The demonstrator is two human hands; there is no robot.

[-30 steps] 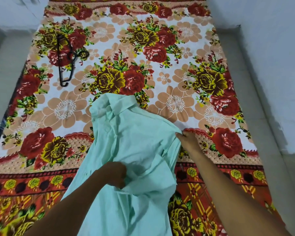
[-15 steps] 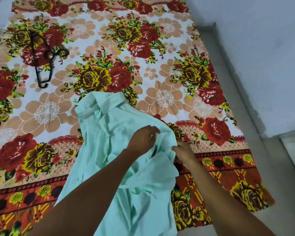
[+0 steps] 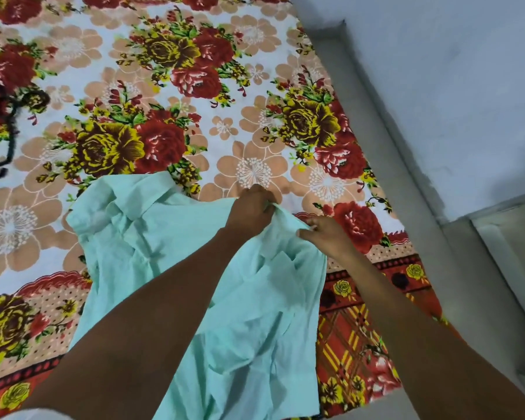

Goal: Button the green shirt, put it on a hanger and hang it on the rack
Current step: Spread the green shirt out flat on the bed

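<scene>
The pale green shirt (image 3: 152,237) lies crumpled on the flowered bed sheet (image 3: 255,122), collar toward the far left, lower part hanging over the near edge. My left hand (image 3: 250,207) is closed on a fold at the shirt's upper right edge. Just right of it, my right hand (image 3: 323,234) pinches the same edge between thumb and fingers. A dark hanger (image 3: 3,128) rests on the sheet at the far left, partly cut off by the frame edge. No buttons are visible.
A grey wall (image 3: 452,86) and a raised ledge (image 3: 391,147) run along the bed's right side. Bare floor (image 3: 512,268) shows at the lower right. The rack is out of view.
My left hand travelled from the shirt's middle up and right to its right edge, meeting my right hand. The view swung right, pushing the hanger to the left frame edge.
</scene>
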